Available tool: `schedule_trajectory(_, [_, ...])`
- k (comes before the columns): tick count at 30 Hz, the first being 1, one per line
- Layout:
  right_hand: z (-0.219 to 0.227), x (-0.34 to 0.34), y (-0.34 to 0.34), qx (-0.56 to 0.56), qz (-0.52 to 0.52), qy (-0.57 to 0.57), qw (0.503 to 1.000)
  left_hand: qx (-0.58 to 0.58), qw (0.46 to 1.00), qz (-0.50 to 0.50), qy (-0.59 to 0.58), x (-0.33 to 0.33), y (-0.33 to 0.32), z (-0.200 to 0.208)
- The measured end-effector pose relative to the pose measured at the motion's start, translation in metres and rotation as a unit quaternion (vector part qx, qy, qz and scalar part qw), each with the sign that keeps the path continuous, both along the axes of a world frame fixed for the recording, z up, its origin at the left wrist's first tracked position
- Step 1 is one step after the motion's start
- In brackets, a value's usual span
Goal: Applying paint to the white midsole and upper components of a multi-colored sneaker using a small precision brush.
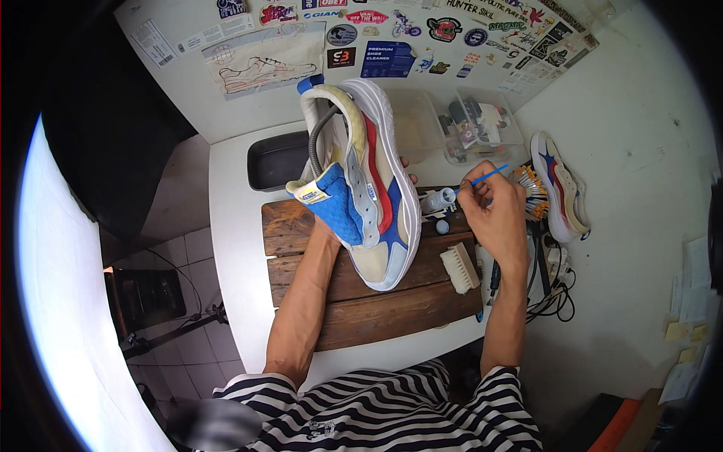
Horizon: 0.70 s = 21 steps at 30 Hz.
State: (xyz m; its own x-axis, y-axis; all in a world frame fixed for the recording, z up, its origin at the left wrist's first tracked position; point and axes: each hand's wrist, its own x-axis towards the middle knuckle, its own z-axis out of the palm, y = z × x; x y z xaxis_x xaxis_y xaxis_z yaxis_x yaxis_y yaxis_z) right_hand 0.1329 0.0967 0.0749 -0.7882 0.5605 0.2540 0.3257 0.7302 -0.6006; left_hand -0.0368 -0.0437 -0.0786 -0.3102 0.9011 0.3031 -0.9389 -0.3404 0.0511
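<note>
My left hand (324, 230) holds up a sneaker (380, 252) from behind, most of the palm hidden by it; fingertips show past the sole's right edge. The shoe is cream with blue, red and grey panels, a white sole and no laces. A grey coiled shoe tree (316, 139) bends inside its opening. In my right hand (493, 211) a thin blue stick-like tool (493, 175) is pinched, its working end hard to make out. Beside those fingers, an uncapped small bottle (439, 200) is tilted on its side or leaning, with a round blue-grey cap (442, 226) below it.
A slatted wooden board (361, 320) lies on the white table, with a pale-bristled scrub brush (460, 268) on it. Behind are a black tray (277, 160) and clear plastic bins (482, 124). A matching sneaker (561, 188), several small brushes (532, 192) and tangled cables (557, 297) sit right.
</note>
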Motion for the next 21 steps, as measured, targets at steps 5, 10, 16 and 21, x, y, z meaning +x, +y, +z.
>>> schedule_trajectory(5, [0.003, 0.003, 0.000, 0.015, -0.010, 0.061, 0.998, 0.033, 0.999, -0.029, -0.005, -0.002, -0.002, -0.002])
schedule_trajectory(10, [0.005, 0.006, -0.002, 0.026, -0.042, 0.068, 0.996, 0.021, 1.000, -0.012, 0.000, 0.001, 0.000, 0.000])
schedule_trajectory(16, [0.011, 0.014, -0.007, 0.033, -0.027, 0.093, 0.995, 0.026, 0.999, -0.022, -0.006, -0.002, 0.000, -0.001])
schedule_trajectory(21, [0.007, 0.022, -0.013, 0.096, 0.017, 0.095, 0.991, 0.029, 0.999, -0.015, 0.001, 0.000, -0.001, 0.001])
